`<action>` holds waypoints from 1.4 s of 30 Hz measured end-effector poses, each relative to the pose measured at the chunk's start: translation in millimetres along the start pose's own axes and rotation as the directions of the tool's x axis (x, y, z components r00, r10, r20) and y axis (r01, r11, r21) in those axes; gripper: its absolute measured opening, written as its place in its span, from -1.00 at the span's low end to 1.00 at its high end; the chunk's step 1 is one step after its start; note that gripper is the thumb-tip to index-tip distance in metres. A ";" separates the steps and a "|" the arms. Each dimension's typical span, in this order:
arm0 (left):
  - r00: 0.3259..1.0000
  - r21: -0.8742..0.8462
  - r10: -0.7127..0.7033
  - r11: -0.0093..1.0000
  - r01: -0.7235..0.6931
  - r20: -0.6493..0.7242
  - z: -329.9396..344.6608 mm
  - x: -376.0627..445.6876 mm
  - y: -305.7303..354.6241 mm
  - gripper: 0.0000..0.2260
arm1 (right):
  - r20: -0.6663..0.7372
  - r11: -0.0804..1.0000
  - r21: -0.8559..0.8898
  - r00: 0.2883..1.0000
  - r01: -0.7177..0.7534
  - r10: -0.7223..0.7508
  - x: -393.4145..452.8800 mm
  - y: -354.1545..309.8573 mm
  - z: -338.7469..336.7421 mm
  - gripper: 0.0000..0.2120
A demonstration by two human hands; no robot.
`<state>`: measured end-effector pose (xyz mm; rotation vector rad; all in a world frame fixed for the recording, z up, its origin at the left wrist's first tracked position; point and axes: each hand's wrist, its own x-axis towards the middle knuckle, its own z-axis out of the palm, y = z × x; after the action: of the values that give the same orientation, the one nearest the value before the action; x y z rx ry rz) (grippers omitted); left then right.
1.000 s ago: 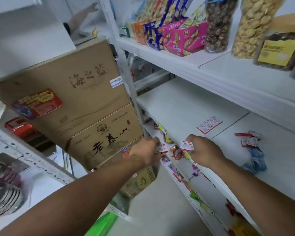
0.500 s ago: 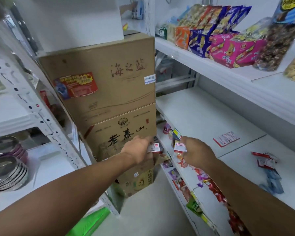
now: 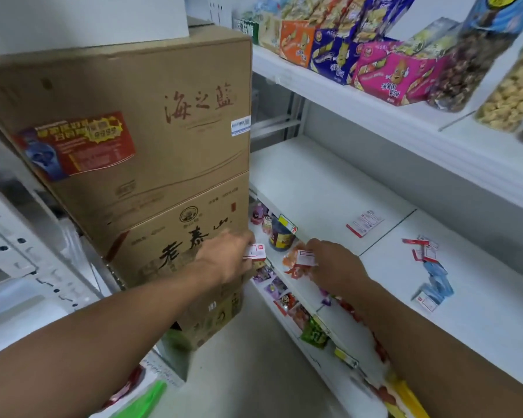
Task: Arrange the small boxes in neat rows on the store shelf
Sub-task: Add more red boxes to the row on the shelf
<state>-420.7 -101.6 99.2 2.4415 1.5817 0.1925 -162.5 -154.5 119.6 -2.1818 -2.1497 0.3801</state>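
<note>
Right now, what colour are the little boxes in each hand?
White with a red band, in the head view: one small box in the left hand, another in the right hand.

"海之蓝" on the upper cardboard carton (image 3: 151, 116), "老泰山" on the carton beneath (image 3: 191, 236), "9999" on a red sticker (image 3: 79, 144).

A white store shelf (image 3: 329, 188) carries a red-and-white small box (image 3: 364, 223) lying flat near its middle seam. To the right, a loose cluster of small boxes (image 3: 423, 248) lies scattered, with blue packets (image 3: 437, 282) just nearer the front edge.
</note>
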 end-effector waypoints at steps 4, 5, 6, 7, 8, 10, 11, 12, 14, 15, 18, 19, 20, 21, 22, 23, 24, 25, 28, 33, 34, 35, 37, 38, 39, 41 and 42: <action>0.999 -0.021 0.046 0.999 -0.045 0.016 3.4 21.3 1.7 -0.78 | 0.003 0.998 0.010 0.998 -0.066 0.066 7.5 16.0 -2.1 -0.63; 0.999 -0.028 0.049 0.998 -0.049 0.021 4.4 27.1 3.1 -0.77 | 0.001 0.997 0.010 0.997 -0.076 0.076 10.0 19.7 -3.0 -0.65; 0.998 -0.028 0.055 0.998 -0.054 0.023 5.8 35.6 6.3 -0.76 | -0.001 0.996 0.009 0.996 -0.088 0.088 13.9 25.4 -3.8 -0.66; 0.998 -0.028 0.060 0.998 -0.060 0.026 7.2 41.6 9.0 -0.75 | 0.001 0.996 0.017 0.996 -0.091 0.091 16.8 29.9 -3.8 -0.67; 0.997 -0.029 0.069 0.997 -0.068 0.029 7.9 44.8 11.4 -0.75 | -0.002 0.996 0.020 0.996 -0.091 0.091 18.6 32.6 -3.4 -0.67; 0.995 -0.019 0.096 0.995 -0.095 0.035 12.3 55.8 18.3 -0.76 | -0.012 0.995 0.039 0.995 -0.095 0.096 25.7 43.7 -1.9 -0.68; 0.993 -0.017 0.103 0.995 -0.102 0.049 14.2 61.1 21.7 -0.76 | -0.015 0.994 0.049 0.995 -0.095 0.096 29.7 49.4 -0.9 -0.68; 0.991 -0.014 0.114 0.993 -0.113 0.068 15.3 66.4 25.8 -0.77 | -0.012 0.993 0.060 0.995 -0.101 0.102 32.8 54.7 0.3 -0.68; 0.987 0.000 0.127 0.992 -0.127 0.102 14.6 80.4 34.6 -0.78 | -0.012 0.988 0.096 0.993 -0.119 0.121 38.8 65.9 1.9 -0.68; 0.986 0.003 0.123 0.992 -0.124 0.114 13.4 89.8 39.0 -0.78 | -0.016 0.985 0.115 0.991 -0.127 0.130 42.8 72.6 2.1 -0.68; 0.984 -0.010 0.124 0.992 -0.124 0.129 10.2 122.6 56.3 -0.78 | -0.035 0.977 0.155 0.987 -0.149 0.156 56.0 96.4 0.2 -0.68; 0.982 -0.013 0.129 0.992 -0.128 0.136 11.3 133.1 62.7 -0.77 | -0.037 0.974 0.164 0.986 -0.157 0.165 60.5 104.8 0.4 -0.68; 0.980 -0.013 0.138 0.990 -0.137 0.145 13.6 142.2 69.8 -0.76 | -0.033 0.970 0.174 0.984 -0.168 0.176 64.1 112.7 0.5 -0.68; 0.977 -0.012 0.147 0.989 -0.147 0.152 17.4 150.4 76.6 -0.76 | -0.029 0.966 0.189 0.982 -0.177 0.185 67.4 120.8 1.6 -0.68; 0.975 -0.009 0.157 0.987 -0.158 0.157 22.3 157.8 83.3 -0.76 | -0.025 0.962 0.202 0.981 -0.184 0.193 69.9 128.7 3.4 -0.68; 0.972 -0.010 0.173 0.985 -0.174 0.159 28.0 164.6 89.9 -0.76 | -0.025 0.959 0.212 0.980 -0.189 0.198 72.0 136.9 6.2 -0.69; 0.967 -0.012 0.195 0.981 -0.196 0.166 34.5 170.8 95.9 -0.75 | -0.023 0.956 0.219 0.978 -0.198 0.207 73.3 144.6 9.0 -0.69; 0.960 -0.016 0.220 0.975 -0.220 0.173 41.4 176.3 101.1 -0.73 | -0.018 0.952 0.220 0.975 -0.211 0.221 73.8 152.2 11.8 -0.69; 0.944 -0.037 0.269 0.963 -0.267 0.190 56.5 190.9 115.0 -0.70 | 0.001 0.937 0.227 0.962 -0.266 0.273 71.7 170.3 17.5 -0.68; 0.919 -0.028 0.345 0.938 -0.346 0.191 69.3 224.6 135.7 -0.70 | 0.012 0.901 0.254 0.933 -0.352 0.361 65.7 197.9 25.6 -0.65; 0.909 -0.027 0.365 0.930 -0.367 0.200 72.3 231.9 138.9 -0.70 | 0.022 0.893 0.254 0.926 -0.371 0.378 64.9 201.8 27.4 -0.65; 0.900 -0.030 0.384 0.922 -0.386 0.206 76.6 240.2 141.4 -0.70 | 0.029 0.887 0.251 0.919 -0.387 0.393 64.2 204.5 29.2 -0.65; 0.883 -0.040 0.415 0.908 -0.417 0.219 85.2 257.5 147.9 -0.68 | 0.026 0.874 0.252 0.906 -0.415 0.422 63.8 207.0 33.0 -0.66; 0.875 -0.042 0.428 0.902 -0.430 0.226 90.0 266.2 151.6 -0.68 | 0.022 0.865 0.256 0.898 -0.430 0.440 63.7 206.9 35.2 -0.66; 0.869 -0.046 0.438 0.897 -0.439 0.230 95.2 274.7 155.0 -0.69 | 0.021 0.855 0.258 0.887 -0.450 0.461 63.0 206.3 37.6 -0.67; 0.860 -0.062 0.455 0.889 -0.453 0.230 106.4 290.5 161.6 -0.68 | 0.024 0.828 0.259 0.860 -0.498 0.510 61.3 204.6 41.3 -0.69; 0.856 -0.078 0.464 0.885 -0.459 0.228 112.1 296.7 164.0 -0.66 | 0.029 0.809 0.265 0.843 -0.524 0.537 60.0 203.5 42.8 -0.70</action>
<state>-128.4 91.3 29.6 2.6678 0.8704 -0.0129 27.3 -106.5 27.2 -2.5551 -1.3222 0.5918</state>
